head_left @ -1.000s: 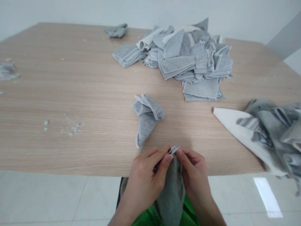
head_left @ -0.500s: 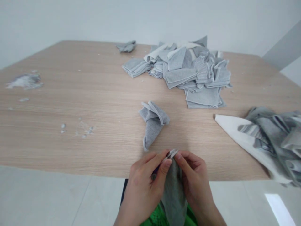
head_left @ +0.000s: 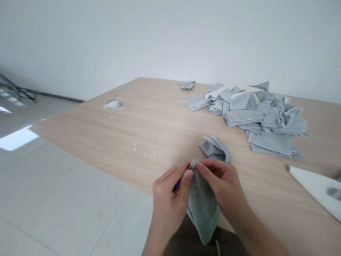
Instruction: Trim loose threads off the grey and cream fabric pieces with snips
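A piece of grey fabric (head_left: 202, 206) hangs down from my hands just in front of the table edge. My left hand (head_left: 169, 192) pinches its top edge between thumb and forefinger, and a small purple object (head_left: 177, 185) shows in that palm, mostly hidden. Right beside it, my right hand (head_left: 223, 183) pinches the same edge, its fingertips almost touching the left ones. Just beyond my right hand, a crumpled grey fabric piece (head_left: 216, 148) lies on the table, its near part covered by the hand.
A heap of grey and white fabric pieces (head_left: 266, 119) lies at the back right of the wooden table (head_left: 165, 124). One separate grey piece (head_left: 187, 85) sits near the wall. Lint (head_left: 114, 104) and small scraps (head_left: 154, 154) are on the left. A white pointed cloth (head_left: 314, 185) is at right.
The view has swung to the left, so the table things appear further right and more floor shows. Both hands keep their pinch on the fabric.
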The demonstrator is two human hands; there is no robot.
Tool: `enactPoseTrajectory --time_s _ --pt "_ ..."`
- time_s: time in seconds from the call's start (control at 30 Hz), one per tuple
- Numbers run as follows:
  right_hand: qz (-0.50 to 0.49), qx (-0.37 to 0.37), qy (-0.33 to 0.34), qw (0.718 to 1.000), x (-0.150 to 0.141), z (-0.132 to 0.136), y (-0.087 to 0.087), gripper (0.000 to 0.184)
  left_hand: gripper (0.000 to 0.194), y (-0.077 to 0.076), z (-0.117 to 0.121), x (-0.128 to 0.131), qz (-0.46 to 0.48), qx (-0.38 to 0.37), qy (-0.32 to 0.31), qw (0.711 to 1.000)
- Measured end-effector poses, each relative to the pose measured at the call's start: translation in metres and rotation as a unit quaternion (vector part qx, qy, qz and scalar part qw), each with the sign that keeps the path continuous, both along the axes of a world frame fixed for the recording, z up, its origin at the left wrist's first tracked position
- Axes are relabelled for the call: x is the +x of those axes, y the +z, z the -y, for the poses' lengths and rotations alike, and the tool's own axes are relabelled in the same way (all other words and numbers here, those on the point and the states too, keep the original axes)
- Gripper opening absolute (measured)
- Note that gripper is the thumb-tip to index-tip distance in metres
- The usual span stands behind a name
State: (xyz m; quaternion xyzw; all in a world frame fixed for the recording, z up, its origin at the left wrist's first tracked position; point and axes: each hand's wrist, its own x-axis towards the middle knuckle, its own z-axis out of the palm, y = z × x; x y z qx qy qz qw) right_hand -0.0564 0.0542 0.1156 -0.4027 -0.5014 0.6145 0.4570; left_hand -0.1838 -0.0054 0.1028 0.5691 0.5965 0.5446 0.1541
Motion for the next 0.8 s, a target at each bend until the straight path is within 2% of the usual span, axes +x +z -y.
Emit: enactPoseTrajectory --time_s 0.17,0.37,0.57,0.8 --pt "0.050 0.018 0.041 0.998 -0.054 -0.020 -0.021 0.022 0.023 -0.027 -0.008 -0.038 0.045 -0.012 0.080 0.996" --pt "0.098 0.023 0.048 0.994 -0.099 -0.040 -0.045 0.021 0.027 -0.050 -0.024 -0.072 0.071 -0.048 0.128 0.988" --pt "0.144 0.024 0.038 0.989 -0.116 -0.056 -0.065 0.021 0.030 -0.061 -0.040 -0.087 0.085 -0.105 0.129 0.982" --pt "0.157 0.011 0.028 0.987 -0.118 -0.063 -0.080 0.021 0.037 -0.068 -0.048 -0.089 0.097 -0.148 0.121 0.977"
